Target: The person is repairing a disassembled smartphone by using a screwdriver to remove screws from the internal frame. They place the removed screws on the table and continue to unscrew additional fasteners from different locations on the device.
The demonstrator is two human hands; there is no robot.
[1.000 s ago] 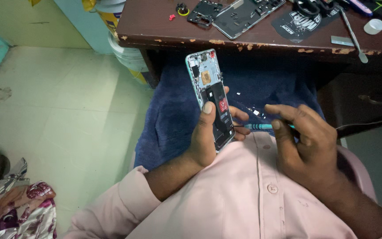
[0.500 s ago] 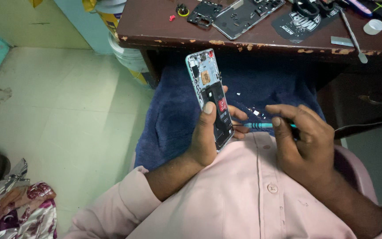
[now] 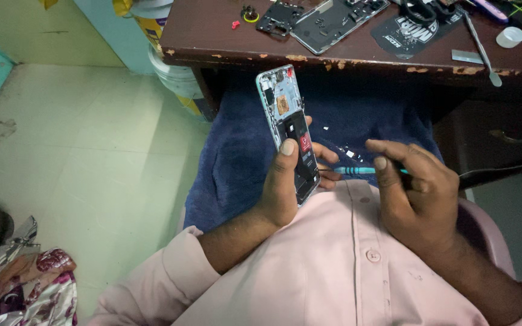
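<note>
Clearly mid-repair, held over the lap rather than over the counter (image 3: 357, 57). Left hand (image 3: 285, 184) wrapped around an opened phone (image 3: 289, 130) with its back cover off, thumb pressed on the black battery area, fingers (image 3: 327, 154) curled behind the frame; phone tilted, upper end leaning toward the counter edge. Right hand (image 3: 415, 193) pinched shut on a teal-handled screwdriver (image 3: 357, 171), tip aimed at the lower part of the phone, close to it or touching; cannot tell which.

Risks, judged from how things lie:
- Slip of the screwdriver tip across the exposed board or into the battery, since the phone rests on no firm support, only in a one-hand grip.
- Loss of small parts: several pale specks (image 3: 348, 152), probably screws or clips, lying loose on the dark blue cloth (image 3: 243, 163) over the lap; any shift of the legs likely to roll them onto the tiled floor (image 3: 92, 139).
- Drop of the phone itself, held only at its lower half, with the heavier upper end unsupported.
- Mix-up with the other parts on the counter: a removed dark frame (image 3: 333, 18), a small black plate (image 3: 279, 17), metal tweezers (image 3: 481, 51), all near the edge.
</note>
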